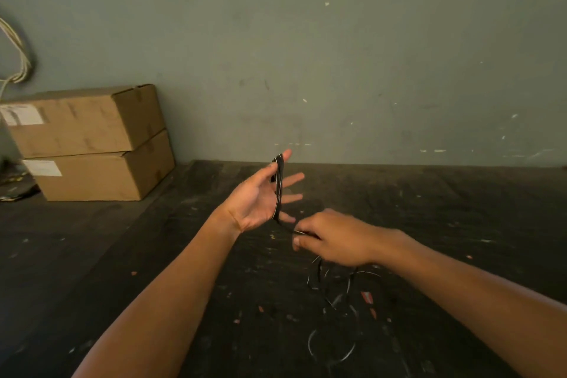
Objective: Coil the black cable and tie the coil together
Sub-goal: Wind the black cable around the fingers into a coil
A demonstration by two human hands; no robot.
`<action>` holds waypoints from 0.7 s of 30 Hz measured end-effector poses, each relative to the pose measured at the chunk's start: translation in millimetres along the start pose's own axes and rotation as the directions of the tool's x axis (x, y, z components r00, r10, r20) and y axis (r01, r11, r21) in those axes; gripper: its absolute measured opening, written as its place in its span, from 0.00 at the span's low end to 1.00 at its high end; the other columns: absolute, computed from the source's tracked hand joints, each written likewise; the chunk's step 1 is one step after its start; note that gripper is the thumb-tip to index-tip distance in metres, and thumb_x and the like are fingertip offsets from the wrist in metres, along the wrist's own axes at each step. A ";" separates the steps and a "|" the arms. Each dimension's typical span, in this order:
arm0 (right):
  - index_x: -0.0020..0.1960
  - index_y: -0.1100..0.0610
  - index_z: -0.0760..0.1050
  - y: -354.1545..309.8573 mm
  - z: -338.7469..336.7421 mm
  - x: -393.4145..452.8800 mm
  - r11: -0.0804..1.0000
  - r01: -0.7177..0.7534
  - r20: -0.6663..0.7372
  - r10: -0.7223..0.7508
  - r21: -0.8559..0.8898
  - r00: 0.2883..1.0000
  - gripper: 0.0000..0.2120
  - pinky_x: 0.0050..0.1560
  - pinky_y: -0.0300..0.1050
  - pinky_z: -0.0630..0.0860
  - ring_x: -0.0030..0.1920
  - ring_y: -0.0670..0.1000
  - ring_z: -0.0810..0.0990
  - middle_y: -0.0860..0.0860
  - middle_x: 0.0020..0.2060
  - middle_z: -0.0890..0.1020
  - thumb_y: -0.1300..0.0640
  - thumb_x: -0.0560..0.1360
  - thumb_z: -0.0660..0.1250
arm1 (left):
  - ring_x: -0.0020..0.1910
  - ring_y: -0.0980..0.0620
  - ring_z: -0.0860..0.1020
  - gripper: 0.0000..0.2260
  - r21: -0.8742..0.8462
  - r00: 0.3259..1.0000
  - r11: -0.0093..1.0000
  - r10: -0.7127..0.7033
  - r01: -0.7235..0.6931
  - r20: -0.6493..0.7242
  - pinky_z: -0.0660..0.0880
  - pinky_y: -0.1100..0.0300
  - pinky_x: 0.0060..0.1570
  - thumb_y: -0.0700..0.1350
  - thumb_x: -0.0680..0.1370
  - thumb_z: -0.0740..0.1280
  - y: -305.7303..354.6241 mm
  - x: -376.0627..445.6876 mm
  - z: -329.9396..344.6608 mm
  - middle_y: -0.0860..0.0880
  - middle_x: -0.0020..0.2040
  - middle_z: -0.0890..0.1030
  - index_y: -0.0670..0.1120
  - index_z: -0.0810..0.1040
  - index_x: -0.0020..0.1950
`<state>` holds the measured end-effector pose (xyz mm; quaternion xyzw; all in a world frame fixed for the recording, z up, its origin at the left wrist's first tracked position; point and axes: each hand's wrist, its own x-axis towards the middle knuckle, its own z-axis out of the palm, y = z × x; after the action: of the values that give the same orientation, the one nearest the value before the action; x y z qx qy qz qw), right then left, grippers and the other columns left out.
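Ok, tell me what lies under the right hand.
Loose loops of thin black cable trail from the right hand onto the dark scuffed table; the stretch directly beneath the hand is hidden.

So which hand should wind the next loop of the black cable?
The right hand, probably. It already pinches the black cable near the loose slack on the floor, while the left hand is spread open as the form carrying the loops.

Black cable point(278, 190) with pale glints; brown cardboard boxes point(92, 144) with white labels; grey-green wall point(337, 55); dark scuffed, speckled floor point(429, 209).
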<state>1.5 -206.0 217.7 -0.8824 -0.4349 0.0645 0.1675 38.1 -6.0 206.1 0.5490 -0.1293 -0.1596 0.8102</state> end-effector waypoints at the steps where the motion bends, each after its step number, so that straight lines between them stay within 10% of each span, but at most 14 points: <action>1: 0.47 0.47 0.78 2.1 -8.5 -0.8 0.996 -0.014 -0.009 0.014 -0.093 1.000 0.09 0.40 0.45 0.75 0.36 0.46 0.80 0.46 0.34 0.80 0.48 0.80 0.60 | 0.74 0.32 0.62 0.18 0.031 1.000 0.999 -0.027 0.027 -0.017 0.54 0.20 0.64 0.57 0.80 0.58 -1.8 -0.6 -2.6 0.45 0.74 0.70 0.66 0.73 0.69; 21: 0.49 0.50 0.79 35.4 -110.1 10.0 0.860 0.068 -0.273 -0.234 -0.506 0.933 0.07 0.46 0.42 0.67 0.48 0.49 0.79 0.47 0.44 0.82 0.48 0.77 0.65 | 0.73 0.33 0.64 0.20 0.161 0.880 0.935 -0.352 0.316 0.317 0.66 0.27 0.60 0.56 0.80 0.60 -22.1 -24.4 22.6 0.43 0.76 0.68 0.64 0.69 0.72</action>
<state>62.6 -244.6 308.6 -0.8568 -0.4721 -0.2070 0.0131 4.5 -23.0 192.9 0.5686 -0.1791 -0.3827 0.7058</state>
